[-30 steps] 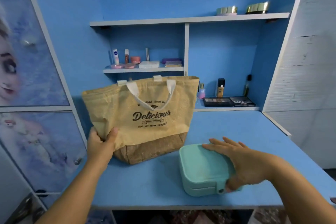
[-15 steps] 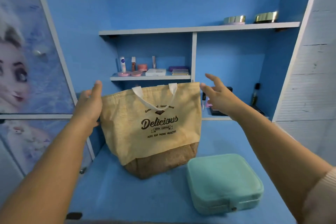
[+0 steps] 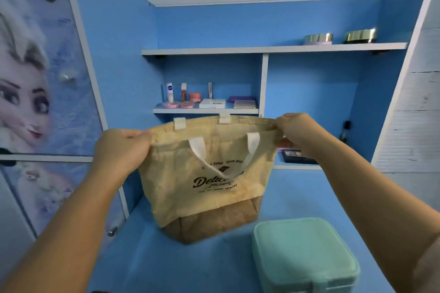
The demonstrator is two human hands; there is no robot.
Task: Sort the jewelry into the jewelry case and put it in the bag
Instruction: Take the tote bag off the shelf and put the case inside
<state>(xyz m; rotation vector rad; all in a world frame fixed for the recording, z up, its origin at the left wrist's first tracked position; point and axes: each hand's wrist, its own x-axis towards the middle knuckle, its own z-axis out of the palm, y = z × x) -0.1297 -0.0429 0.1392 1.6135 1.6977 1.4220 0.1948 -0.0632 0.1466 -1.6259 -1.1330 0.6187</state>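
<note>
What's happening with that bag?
A person grips the bag by its top edge, the left hand at one end and the right hand at the other, seemingly to spread its mouth open. The bag stands upright on the blue desk. The green case lies closed on the desk just in front of the bag, to the right, with no hand on it. It is not in the bag yet.

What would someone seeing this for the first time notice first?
A tan woven tote bag with a brown base fills the centre, its top rim pinched at either end by the left hand and right hand. A closed mint-green square jewelry case lies on the blue desk, front right of it.
</note>
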